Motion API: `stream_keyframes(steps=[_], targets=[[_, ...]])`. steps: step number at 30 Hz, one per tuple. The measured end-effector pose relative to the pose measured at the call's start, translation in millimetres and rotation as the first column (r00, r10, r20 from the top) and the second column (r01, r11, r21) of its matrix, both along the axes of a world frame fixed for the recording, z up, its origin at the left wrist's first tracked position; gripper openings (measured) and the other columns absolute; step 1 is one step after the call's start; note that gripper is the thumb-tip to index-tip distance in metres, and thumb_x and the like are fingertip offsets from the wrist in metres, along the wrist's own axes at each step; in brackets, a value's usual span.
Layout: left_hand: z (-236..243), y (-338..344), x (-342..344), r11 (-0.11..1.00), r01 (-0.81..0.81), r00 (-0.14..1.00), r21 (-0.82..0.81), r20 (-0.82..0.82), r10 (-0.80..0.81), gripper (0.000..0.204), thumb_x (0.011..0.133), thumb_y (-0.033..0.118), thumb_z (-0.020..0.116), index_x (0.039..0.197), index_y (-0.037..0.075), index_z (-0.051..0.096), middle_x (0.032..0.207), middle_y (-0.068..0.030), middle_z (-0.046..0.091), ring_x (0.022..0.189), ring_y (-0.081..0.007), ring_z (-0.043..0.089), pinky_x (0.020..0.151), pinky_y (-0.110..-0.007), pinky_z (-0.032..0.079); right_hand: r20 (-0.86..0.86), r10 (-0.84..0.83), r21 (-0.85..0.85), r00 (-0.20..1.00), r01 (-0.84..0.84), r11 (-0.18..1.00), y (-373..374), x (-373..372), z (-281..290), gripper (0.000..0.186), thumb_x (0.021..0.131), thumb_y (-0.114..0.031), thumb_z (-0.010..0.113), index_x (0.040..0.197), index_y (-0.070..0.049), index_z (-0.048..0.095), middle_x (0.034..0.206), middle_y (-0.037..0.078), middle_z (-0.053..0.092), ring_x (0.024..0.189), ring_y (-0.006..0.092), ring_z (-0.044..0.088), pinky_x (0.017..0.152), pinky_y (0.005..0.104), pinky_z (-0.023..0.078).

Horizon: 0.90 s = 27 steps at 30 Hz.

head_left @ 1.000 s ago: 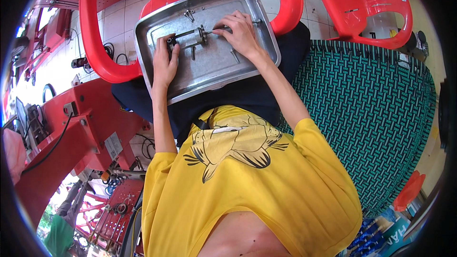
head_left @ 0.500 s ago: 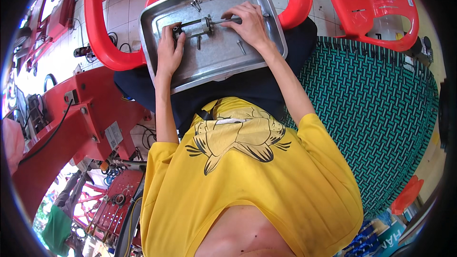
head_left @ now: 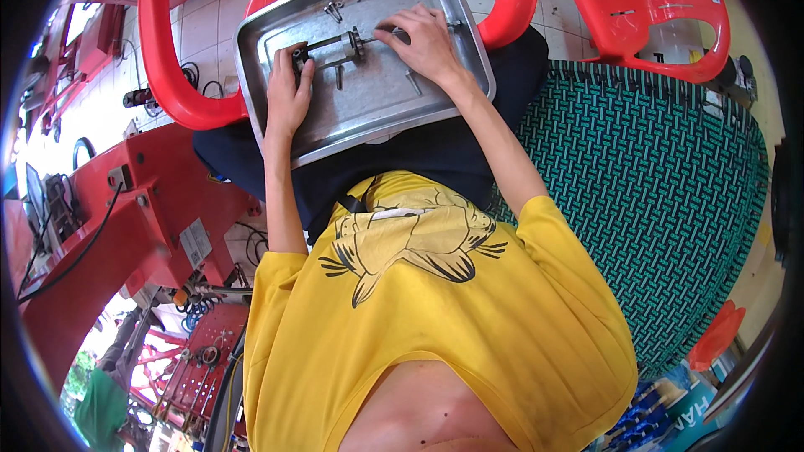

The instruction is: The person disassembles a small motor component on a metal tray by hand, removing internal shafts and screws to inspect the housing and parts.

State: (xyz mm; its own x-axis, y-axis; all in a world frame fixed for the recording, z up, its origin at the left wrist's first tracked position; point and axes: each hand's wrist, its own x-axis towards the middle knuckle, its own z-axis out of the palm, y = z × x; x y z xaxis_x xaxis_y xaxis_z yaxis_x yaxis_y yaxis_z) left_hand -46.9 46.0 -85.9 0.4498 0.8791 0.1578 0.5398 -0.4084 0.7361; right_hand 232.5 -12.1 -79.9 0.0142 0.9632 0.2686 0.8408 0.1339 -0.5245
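A metal part with a round flange (head_left: 355, 43) and parallel rods lies in a steel tray (head_left: 377, 127) over my lap. My left hand (head_left: 288, 92) is closed round the dark block (head_left: 299, 59) at the part's left end. From the flange's right side a slim shaft with a dark end (head_left: 403, 36) runs under my right hand (head_left: 425, 46). My right thumb and fingers are curled about that shaft; the palm hides part of it. Small bolts (head_left: 333, 11) lie at the tray's far side, another bolt (head_left: 338, 77) below the rods, and a third bolt (head_left: 413, 81) below my right hand.
A red plastic chair (head_left: 188, 105) surrounds the tray's far side. Another red chair (head_left: 653, 12) stands far right. To my right is a green woven seat (head_left: 636, 201). A red machine frame (head_left: 159, 201) with a black cable is on my left.
My right hand's thumb and fingertips have shifted left along the shaft, nearer the flange. The left hand keeps its grip. The whole view has moved slightly.
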Motion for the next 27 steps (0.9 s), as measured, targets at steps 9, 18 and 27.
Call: stream_keyframes(steps=[9,18,27], targets=[[0,-2,0,1.000,-0.019,1.000,-0.010,-0.005,0.019,0.037,0.108,0.026,0.056,0.137,0.003,0.054,0.126,-0.0234,0.059,0.119,-0.0460,0.059,0.099,-0.048,0.047,-0.058,0.000,-0.010,0.998,0.000,1.000,4,-2,-13,0.025,0.095,-0.040,0.070,0.099,-0.019,0.082,0.102,-0.003,0.078,0.104,0.0199,0.060,0.099,0.0392,0.035],[6,-3,1,0.998,-0.051,0.998,-0.025,0.026,0.051,0.036,0.111,0.028,0.050,0.137,0.003,0.054,0.128,-0.0228,0.058,0.123,-0.0446,0.059,0.103,-0.045,0.046,-0.068,0.023,0.072,0.997,-0.018,0.997,4,-5,-5,0.019,0.086,-0.035,0.081,0.094,-0.017,0.082,0.097,-0.005,0.077,0.101,0.0180,0.060,0.099,0.0365,0.036],[4,-2,0,0.999,-0.040,0.999,-0.015,0.020,0.040,0.036,0.111,0.028,0.050,0.136,0.003,0.054,0.128,-0.0226,0.058,0.123,-0.0443,0.059,0.103,-0.045,0.046,-0.060,0.044,0.068,0.997,-0.040,0.997,5,-2,-4,0.019,0.083,-0.034,0.083,0.092,-0.017,0.082,0.093,-0.006,0.076,0.099,0.0182,0.060,0.097,0.0369,0.037]])
